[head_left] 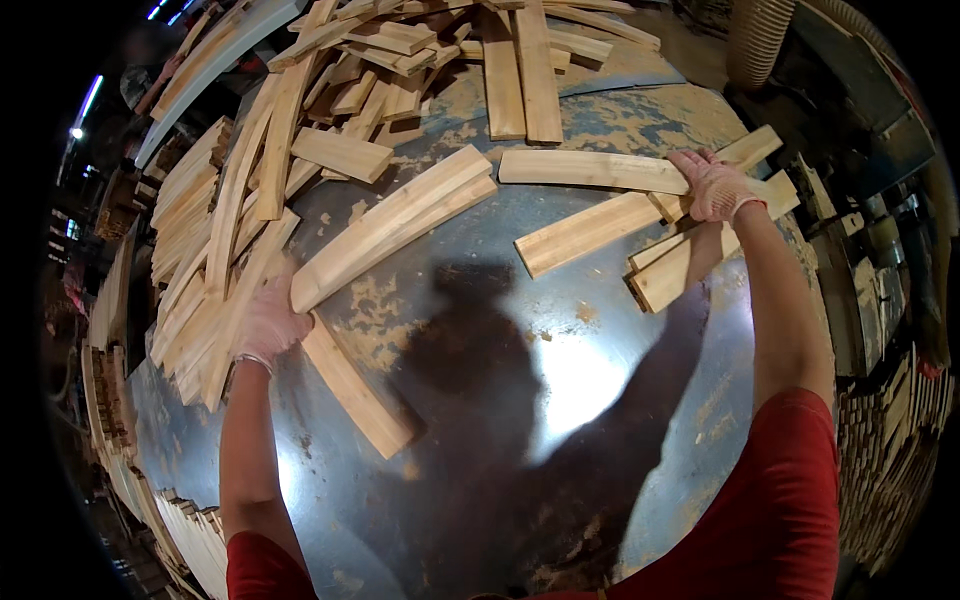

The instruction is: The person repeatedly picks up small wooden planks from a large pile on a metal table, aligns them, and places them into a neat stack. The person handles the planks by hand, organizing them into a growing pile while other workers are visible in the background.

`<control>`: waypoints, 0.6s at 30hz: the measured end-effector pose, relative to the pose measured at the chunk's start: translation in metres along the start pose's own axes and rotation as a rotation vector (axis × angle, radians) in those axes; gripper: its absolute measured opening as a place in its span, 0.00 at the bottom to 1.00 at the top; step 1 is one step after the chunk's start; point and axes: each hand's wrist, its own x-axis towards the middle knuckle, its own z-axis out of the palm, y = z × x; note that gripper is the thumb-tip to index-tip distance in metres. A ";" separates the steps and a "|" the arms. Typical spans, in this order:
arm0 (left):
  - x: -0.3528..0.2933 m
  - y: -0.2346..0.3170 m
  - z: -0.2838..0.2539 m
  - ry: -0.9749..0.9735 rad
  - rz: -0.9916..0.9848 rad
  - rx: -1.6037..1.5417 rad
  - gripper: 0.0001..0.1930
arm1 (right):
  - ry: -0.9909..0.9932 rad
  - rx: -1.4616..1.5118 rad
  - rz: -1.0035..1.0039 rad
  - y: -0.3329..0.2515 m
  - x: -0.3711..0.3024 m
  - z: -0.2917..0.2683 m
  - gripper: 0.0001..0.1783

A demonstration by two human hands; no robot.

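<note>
Both my hands wear thin, pale gloves. My right hand [714, 186] is closed over the right end of a wooden board [590, 169] lying crosswise. Below it lie a second board [585, 232] and a short pair of boards [680, 268]. My left hand [270, 318] is between the stacked boards on the left and the near end of two overlapping boards [395, 228]. Its fingers are smeared by motion, so its grip is unclear. Another board [358, 386] slants toward me from beside that hand.
A metal table [480, 400], streaked with wood dust, lies under everything. Loose boards [385, 60] are heaped at the far side, with a stack of boards [190, 220] at the left. A ribbed hose [760, 45] hangs far right, above more stacked wood [893, 455] beside the table.
</note>
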 end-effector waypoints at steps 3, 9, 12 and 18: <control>-0.032 -0.021 0.030 0.084 0.021 -0.014 0.48 | -0.085 -0.007 -0.069 -0.008 0.003 0.008 0.47; -0.177 0.000 0.037 -0.052 -0.194 -0.296 0.46 | -0.288 -0.059 -0.273 -0.061 -0.140 -0.018 0.54; -0.247 -0.012 0.038 -0.141 -0.296 -0.844 0.47 | -0.285 -0.003 -0.344 -0.096 -0.236 -0.010 0.60; -0.408 -0.053 0.071 -0.560 -0.486 -1.955 0.47 | -0.311 0.377 -0.286 -0.166 -0.351 0.002 0.63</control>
